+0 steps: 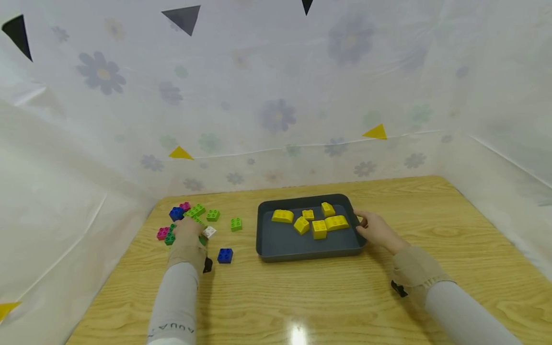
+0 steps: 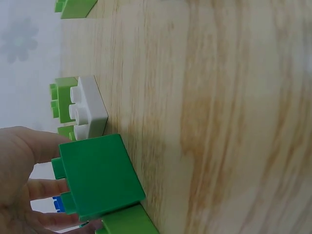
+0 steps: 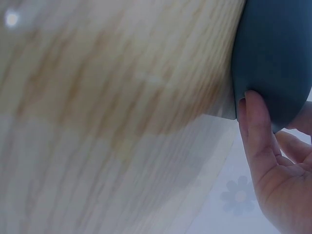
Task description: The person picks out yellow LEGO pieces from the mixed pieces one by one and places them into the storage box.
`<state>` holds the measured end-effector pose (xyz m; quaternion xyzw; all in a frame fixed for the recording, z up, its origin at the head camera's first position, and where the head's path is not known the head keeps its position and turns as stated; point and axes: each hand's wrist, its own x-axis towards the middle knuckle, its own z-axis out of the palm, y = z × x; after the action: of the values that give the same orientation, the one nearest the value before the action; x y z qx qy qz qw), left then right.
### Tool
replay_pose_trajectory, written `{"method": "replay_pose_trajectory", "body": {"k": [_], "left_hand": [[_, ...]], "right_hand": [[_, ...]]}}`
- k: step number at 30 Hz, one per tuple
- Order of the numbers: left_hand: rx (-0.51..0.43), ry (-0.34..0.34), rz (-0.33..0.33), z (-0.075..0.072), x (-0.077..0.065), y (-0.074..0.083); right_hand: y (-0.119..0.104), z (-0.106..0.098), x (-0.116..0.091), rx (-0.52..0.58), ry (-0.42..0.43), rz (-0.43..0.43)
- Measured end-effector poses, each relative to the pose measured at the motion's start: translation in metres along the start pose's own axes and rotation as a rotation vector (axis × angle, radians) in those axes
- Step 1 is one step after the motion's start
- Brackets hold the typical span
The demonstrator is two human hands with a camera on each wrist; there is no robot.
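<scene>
My left hand (image 1: 188,229) reaches down into a group of toy building bricks at the table's left. In the left wrist view, a dark green brick (image 2: 100,175) stands in front of its fingers, hiding the fingertips; whether they pinch a brick cannot be told. Close by are a white brick (image 1: 209,232), lime green bricks (image 1: 197,210), pink bricks (image 1: 162,233) and a blue brick (image 1: 176,213). My right hand (image 1: 377,231) holds the right side of a dark grey tray (image 1: 302,255), one digit against its outer wall. Several yellow bricks (image 1: 319,229) lie in the tray.
Another blue brick (image 1: 225,255) lies nearer the front, between the group and the tray. A lone lime green brick (image 1: 235,224) sits left of the tray. The wooden table (image 1: 267,297) is backed by a flower-patterned white sheet (image 1: 276,115).
</scene>
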<state>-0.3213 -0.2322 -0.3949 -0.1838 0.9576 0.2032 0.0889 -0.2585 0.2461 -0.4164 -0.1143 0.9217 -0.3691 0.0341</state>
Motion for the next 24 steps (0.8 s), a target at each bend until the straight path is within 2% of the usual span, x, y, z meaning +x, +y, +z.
{"method": "replay_pose_trajectory", "body": {"k": [6, 14, 20, 24], "left_hand": [[0.006, 0.028, 0.008, 0.002, 0.002, -0.002], [-0.03, 0.036, -0.02, -0.002, -0.002, 0.0], [0.002, 0.02, -0.032, -0.009, -0.006, 0.003], [0.028, 0.004, -0.012, -0.015, -0.007, 0.005]], "right_hand": [[-0.001, 0.001, 0.0, 0.004, 0.0, 0.009], [-0.002, 0.0, 0.0, 0.01, -0.001, 0.015], [-0.002, 0.001, 0.0, 0.001, 0.001, 0.007], [-0.001, 0.001, 0.0, -0.004, 0.0, 0.003]]}}
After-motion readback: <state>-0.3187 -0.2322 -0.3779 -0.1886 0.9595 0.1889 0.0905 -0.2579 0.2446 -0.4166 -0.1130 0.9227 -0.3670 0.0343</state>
